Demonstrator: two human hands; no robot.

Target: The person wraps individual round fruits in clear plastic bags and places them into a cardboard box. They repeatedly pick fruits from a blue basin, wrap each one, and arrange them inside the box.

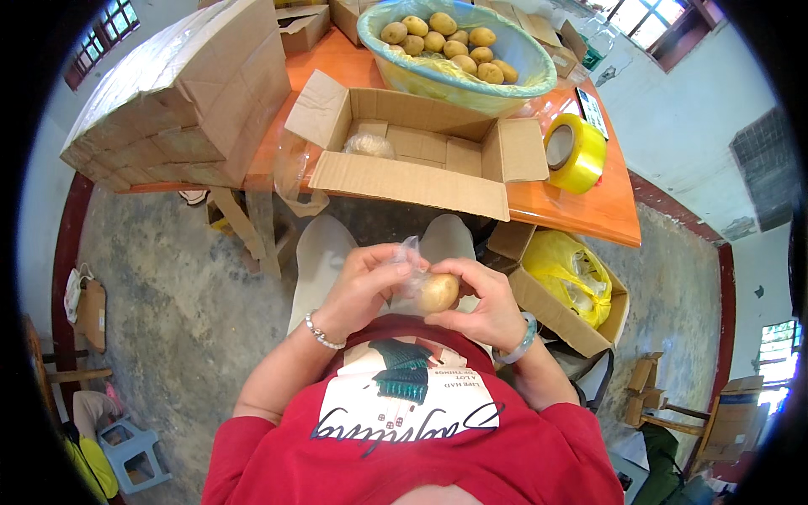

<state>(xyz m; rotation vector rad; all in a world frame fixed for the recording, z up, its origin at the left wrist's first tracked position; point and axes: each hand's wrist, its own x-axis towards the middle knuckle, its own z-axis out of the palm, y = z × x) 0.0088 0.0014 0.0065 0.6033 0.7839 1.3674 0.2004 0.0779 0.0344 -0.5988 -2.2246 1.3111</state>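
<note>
Over my lap, my right hand (483, 293) grips a potato (439, 293) between thumb and fingers. My left hand (372, 278) pinches a thin clear plastic wrap (409, 270), which meets the potato's left side. How far the plastic covers the potato I cannot tell. In front of my knees an open cardboard box (410, 180) stands at the table's near edge with its flaps spread. A plastic-wrapped round item (370, 146) lies in its left end. Behind the box, a blue basin (536, 85) lined with plastic holds several bare potatoes (443, 44).
The orange table (581, 218) carries a large taped carton (233, 107) at left. A roll of yellow packing tape (584, 158) and a phone-like device (591, 112) lie at right. Beside my right knee, a floor carton (549, 309) holds a yellow plastic bag (571, 278). A blue stool (134, 451) stands at lower left.
</note>
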